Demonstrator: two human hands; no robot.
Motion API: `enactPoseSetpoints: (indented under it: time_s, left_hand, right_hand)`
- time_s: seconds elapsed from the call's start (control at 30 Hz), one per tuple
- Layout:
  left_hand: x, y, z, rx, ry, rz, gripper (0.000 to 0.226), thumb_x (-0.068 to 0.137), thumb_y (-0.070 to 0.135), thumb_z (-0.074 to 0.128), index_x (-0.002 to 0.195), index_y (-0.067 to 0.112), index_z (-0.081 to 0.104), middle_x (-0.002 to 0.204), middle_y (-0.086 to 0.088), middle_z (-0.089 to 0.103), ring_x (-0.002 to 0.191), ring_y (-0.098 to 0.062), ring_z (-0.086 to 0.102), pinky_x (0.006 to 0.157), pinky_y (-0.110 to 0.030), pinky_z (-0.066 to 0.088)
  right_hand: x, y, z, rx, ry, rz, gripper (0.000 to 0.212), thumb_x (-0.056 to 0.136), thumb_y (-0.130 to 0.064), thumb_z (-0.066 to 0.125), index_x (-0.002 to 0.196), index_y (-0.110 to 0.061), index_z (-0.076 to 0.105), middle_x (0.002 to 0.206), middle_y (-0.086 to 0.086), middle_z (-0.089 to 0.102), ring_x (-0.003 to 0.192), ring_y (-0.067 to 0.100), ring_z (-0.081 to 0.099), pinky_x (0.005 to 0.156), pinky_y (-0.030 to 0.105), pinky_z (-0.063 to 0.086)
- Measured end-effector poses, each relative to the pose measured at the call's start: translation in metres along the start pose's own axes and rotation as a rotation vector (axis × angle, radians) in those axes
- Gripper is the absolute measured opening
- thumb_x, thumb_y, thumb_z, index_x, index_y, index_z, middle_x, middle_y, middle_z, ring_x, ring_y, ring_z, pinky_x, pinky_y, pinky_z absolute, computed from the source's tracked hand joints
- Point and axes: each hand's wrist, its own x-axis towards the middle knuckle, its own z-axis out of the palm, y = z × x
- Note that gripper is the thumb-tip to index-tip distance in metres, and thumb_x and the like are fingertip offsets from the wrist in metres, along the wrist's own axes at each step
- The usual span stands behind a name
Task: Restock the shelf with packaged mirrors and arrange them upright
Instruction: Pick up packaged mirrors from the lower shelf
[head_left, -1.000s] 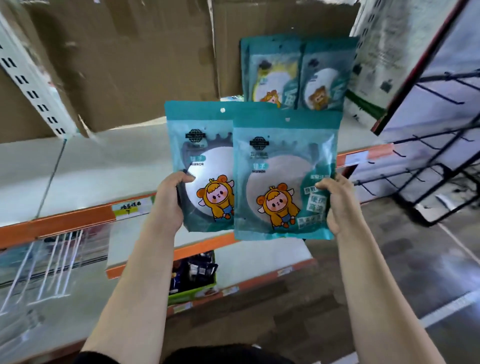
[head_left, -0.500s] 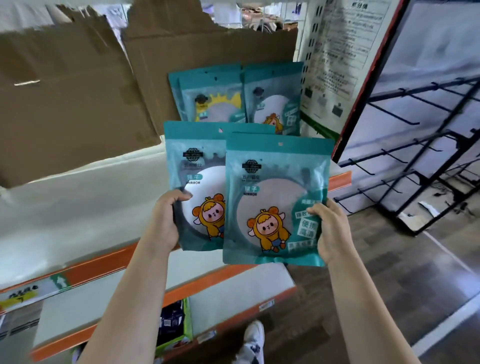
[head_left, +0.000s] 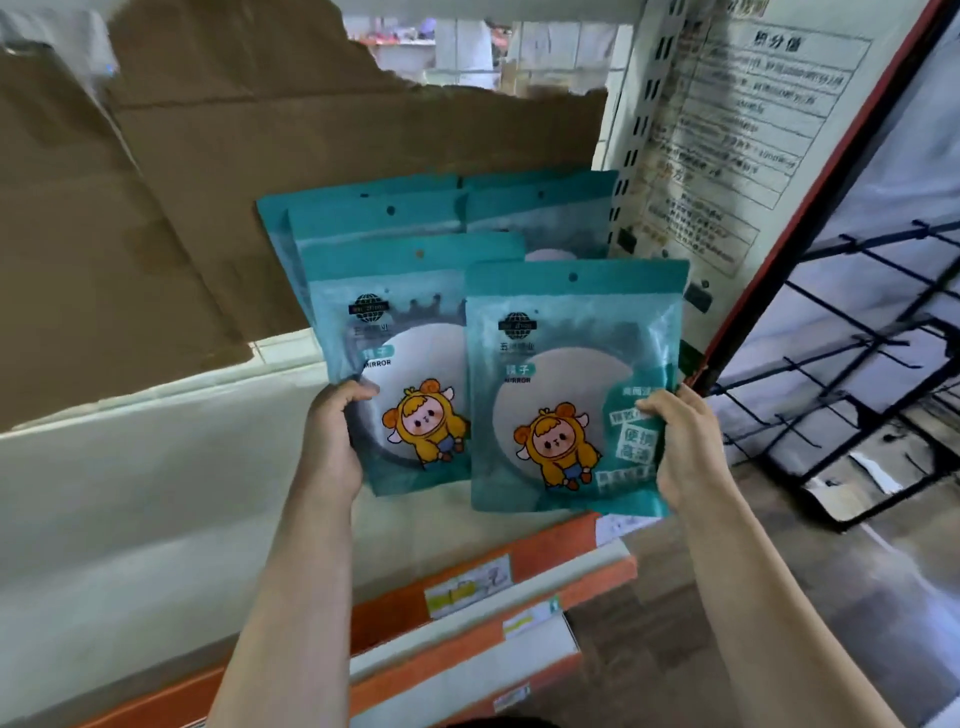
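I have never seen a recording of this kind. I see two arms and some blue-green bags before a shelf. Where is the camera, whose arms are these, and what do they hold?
There is no machine here. The arms belong to a person, and the one camera sits on that person's head, looking forward and down. So the left hand appears at the picture's left and the right hand at its right. Each hand grips one packaged mirror, fingers curled round its outer edge: the left pack and the right pack, which overlaps it in front. Both are held upright over the pale shelf. Behind them, more standing packs lean against brown cardboard. A dark wire rack is at the right.
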Motion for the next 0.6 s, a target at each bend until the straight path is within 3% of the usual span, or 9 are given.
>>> enactPoseSetpoints:
  time_s: [0.1, 0.23, 0.3, 0.4, 0.5, 0.6]
  left_hand:
    - [0.015, -0.011, -0.003, 0.066, 0.043, -0.030, 0.015, 0.056, 0.016, 0.056, 0.042, 0.020, 0.056, 0.069, -0.002, 0.061, 0.081, -0.026, 0.057, 0.081, -0.037, 0.042]
    - [0.033, -0.001, 0.002, 0.052, 0.110, 0.012, 0.008, 0.050, 0.019, 0.055, 0.042, 0.020, 0.056, 0.055, 0.007, 0.060, 0.077, -0.022, 0.055, 0.084, -0.043, 0.040]
    - [0.039, 0.006, 0.012, 0.031, 0.112, 0.035, 0.002, 0.049, 0.018, 0.053, 0.050, 0.020, 0.054, 0.049, 0.011, 0.059, 0.075, -0.020, 0.055, 0.080, -0.039, 0.041]
    - [0.044, 0.004, 0.018, 0.030, 0.101, 0.073, 0.012, 0.051, 0.015, 0.052, 0.062, 0.014, 0.048, 0.047, 0.014, 0.059, 0.072, -0.016, 0.057, 0.079, -0.036, 0.042]
    - [0.052, 0.000, 0.015, 0.051, 0.110, 0.131, 0.012, 0.062, 0.007, 0.060, 0.072, 0.013, 0.057, 0.062, 0.007, 0.068, 0.066, -0.015, 0.068, 0.084, -0.049, 0.045]
    - [0.061, 0.004, 0.013, 0.085, 0.058, 0.146, 0.034, 0.061, 0.011, 0.064, 0.096, 0.008, 0.062, 0.096, -0.016, 0.068, 0.091, -0.040, 0.066, 0.077, -0.063, 0.050]
  right_hand:
    - [0.022, 0.008, -0.002, -0.030, 0.033, 0.056, 0.023, 0.088, 0.005, 0.044, 0.078, -0.012, 0.055, 0.054, -0.001, 0.061, 0.044, 0.012, 0.057, 0.047, 0.023, 0.048]
    - [0.057, 0.002, 0.012, -0.036, 0.033, 0.083, 0.022, 0.088, 0.000, 0.047, 0.084, -0.017, 0.059, 0.062, 0.002, 0.063, 0.047, 0.014, 0.060, 0.057, 0.031, 0.049]
    - [0.073, 0.003, 0.020, -0.039, 0.024, 0.097, 0.020, 0.088, -0.002, 0.047, 0.088, -0.019, 0.058, 0.065, 0.003, 0.063, 0.052, 0.015, 0.059, 0.061, 0.031, 0.047]
    - [0.090, 0.010, 0.027, -0.061, -0.025, 0.121, 0.016, 0.089, -0.003, 0.047, 0.094, -0.016, 0.055, 0.075, 0.006, 0.059, 0.061, 0.019, 0.057, 0.063, 0.031, 0.045]
    - [0.111, 0.006, 0.034, -0.095, -0.067, 0.124, 0.015, 0.090, -0.004, 0.049, 0.090, -0.017, 0.056, 0.074, 0.006, 0.059, 0.058, 0.017, 0.059, 0.060, 0.031, 0.047]
    - [0.137, -0.004, 0.042, -0.174, -0.140, 0.071, 0.016, 0.091, -0.005, 0.050, 0.087, -0.018, 0.059, 0.071, 0.004, 0.064, 0.054, 0.014, 0.063, 0.056, 0.030, 0.050]
